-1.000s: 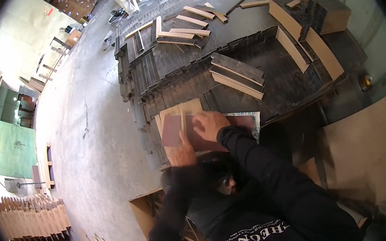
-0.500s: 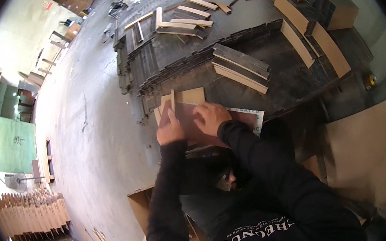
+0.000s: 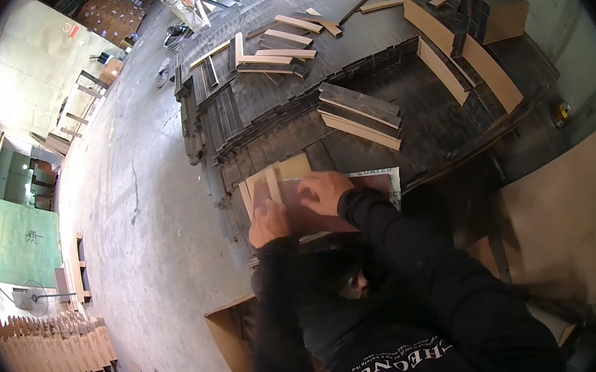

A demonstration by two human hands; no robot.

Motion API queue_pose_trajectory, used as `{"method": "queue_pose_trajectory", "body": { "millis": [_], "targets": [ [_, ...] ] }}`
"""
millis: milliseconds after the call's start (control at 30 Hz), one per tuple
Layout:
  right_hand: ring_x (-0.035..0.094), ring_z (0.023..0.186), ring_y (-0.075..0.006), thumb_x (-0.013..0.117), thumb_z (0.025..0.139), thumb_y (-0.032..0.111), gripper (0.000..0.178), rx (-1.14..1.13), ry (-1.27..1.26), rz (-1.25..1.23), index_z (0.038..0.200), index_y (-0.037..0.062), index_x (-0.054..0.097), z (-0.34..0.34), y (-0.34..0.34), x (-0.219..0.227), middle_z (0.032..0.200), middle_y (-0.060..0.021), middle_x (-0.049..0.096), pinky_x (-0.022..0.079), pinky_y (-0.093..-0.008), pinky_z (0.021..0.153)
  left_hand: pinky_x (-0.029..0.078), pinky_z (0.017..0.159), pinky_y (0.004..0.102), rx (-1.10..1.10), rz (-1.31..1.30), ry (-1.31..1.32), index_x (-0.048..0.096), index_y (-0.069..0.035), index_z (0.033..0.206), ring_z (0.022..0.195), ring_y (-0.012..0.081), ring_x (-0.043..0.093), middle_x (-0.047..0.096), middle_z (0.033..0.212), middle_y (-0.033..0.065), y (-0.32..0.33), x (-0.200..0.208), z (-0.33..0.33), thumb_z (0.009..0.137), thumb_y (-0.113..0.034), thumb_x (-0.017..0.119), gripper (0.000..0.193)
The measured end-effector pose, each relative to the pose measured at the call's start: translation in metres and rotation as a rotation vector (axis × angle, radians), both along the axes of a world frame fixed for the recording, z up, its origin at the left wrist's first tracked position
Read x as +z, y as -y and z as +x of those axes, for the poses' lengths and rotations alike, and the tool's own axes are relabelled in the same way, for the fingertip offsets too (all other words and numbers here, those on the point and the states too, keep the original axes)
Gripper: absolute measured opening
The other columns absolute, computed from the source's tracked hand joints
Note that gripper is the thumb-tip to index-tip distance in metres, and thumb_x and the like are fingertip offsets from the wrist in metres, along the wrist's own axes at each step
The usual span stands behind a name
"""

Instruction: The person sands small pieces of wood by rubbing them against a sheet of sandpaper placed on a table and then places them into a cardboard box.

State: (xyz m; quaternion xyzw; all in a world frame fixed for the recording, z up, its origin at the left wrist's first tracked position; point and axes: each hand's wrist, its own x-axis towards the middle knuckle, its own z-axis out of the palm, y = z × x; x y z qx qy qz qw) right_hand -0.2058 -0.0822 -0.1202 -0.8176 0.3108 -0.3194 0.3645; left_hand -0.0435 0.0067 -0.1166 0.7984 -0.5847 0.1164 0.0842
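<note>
Hands are pressing down together on a reddish-brown flat cardboard piece [image 3: 315, 213] that is lying at the near edge of a dark worktable [image 3: 445, 134]. The left hand [image 3: 269, 220] is lying flat with fingers extended along the piece's left side, where pale tan flaps [image 3: 268, 182] are standing just beside it; nothing is being gripped. The right hand [image 3: 324, 190] is resting palm-down on the upper middle of the same piece, fingers spread loosely and pointing left, likewise holding nothing closed. A white printed sheet [image 3: 384, 177] is showing beneath the piece on its right. Both forearms are wearing black sleeves [image 3: 392, 249] and are entering from the lower edge. Farther back on the worktable, stacks of folded dark cardboard blanks [image 3: 359, 110] with tan edges are lying well apart from the hands, and longer tan-faced bundles [image 3: 474, 66] are leaning at the right. A grey concrete floor [image 3: 140, 202] is stretching to the left, with rows of tan cardboard pieces [image 3: 54, 349] standing near the lower left corner. An open brown carton [image 3: 230, 338] is sitting below the table edge, near the person's left elbow.
</note>
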Motion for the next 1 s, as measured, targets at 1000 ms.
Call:
{"method": "queue_pose_trajectory", "body": {
  "millis": [1000],
  "targets": [
    [0.056,0.078,-0.0299,0.062,0.069,0.020,0.016,-0.028,0.024,-0.036,0.079,0.0097,0.055,0.010,-0.006,-0.004,0.080,-0.0089,0.058,0.045,-0.0403,0.069,0.044,0.056,0.0429,0.205,0.029,0.078,0.038,-0.023,0.125,0.069,0.0385,0.055,0.058,0.074,0.0196,-0.034,-0.027,0.017,0.086,-0.024,0.043,0.039]
  ]
}}
